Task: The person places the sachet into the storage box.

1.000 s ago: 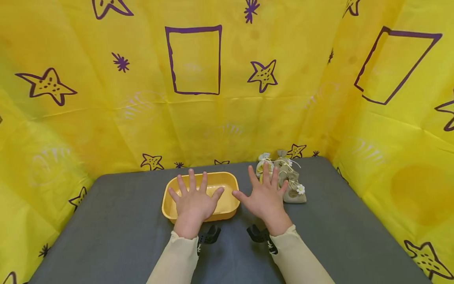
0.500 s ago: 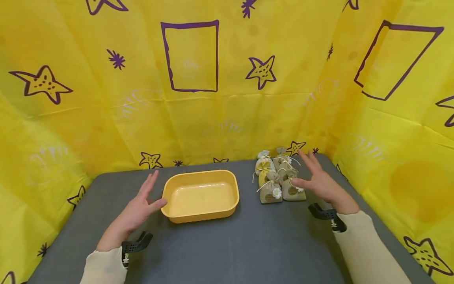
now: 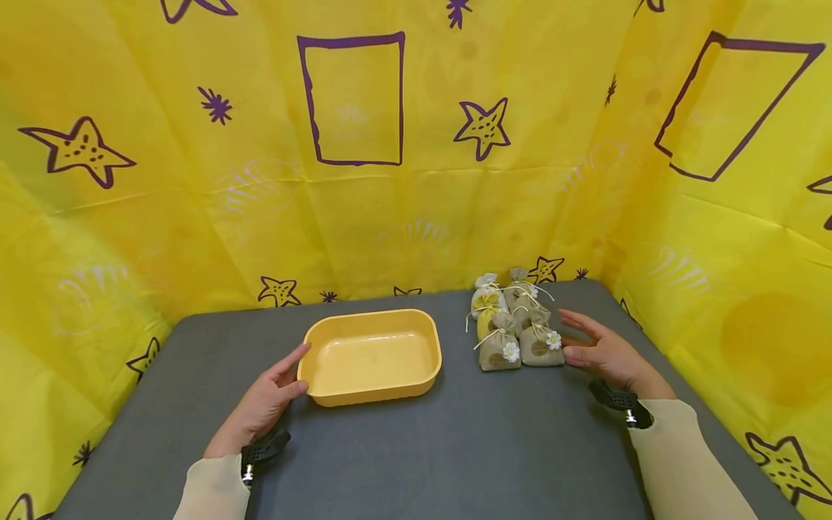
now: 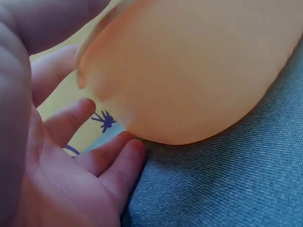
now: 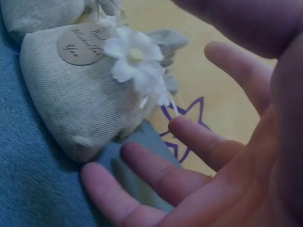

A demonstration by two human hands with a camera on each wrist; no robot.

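Note:
A yellow oblong plastic tray point(image 3: 370, 361) stands on the grey table. At its left end is my left hand point(image 3: 260, 401), fingers relaxed, thumb and fingertips at the rim. In the left wrist view the fingers point(image 4: 71, 120) lie beside the tray's wall point(image 4: 199, 71); firm contact cannot be told. To the right, several small cloth sachets stand bunched together. My right hand point(image 3: 607, 354) is beside the front right beige sachet point(image 3: 542, 348), fingers spread and holding nothing. The right wrist view shows that sachet point(image 5: 80, 104) with a round tag point(image 5: 81, 45) and white flower point(image 5: 136, 54).
Other sachets stand in the bunch: a front left beige one point(image 3: 499, 354), a yellow one point(image 3: 486, 326) and paler ones behind. Yellow cloth walls point(image 3: 429, 217) with purple drawings enclose the table point(image 3: 422, 455) at the back and sides.
Both hands have moved apart from the middle, the left to the tray's left end, the right to the right of the sachets, then lower. Tray and sachets have stayed in place.

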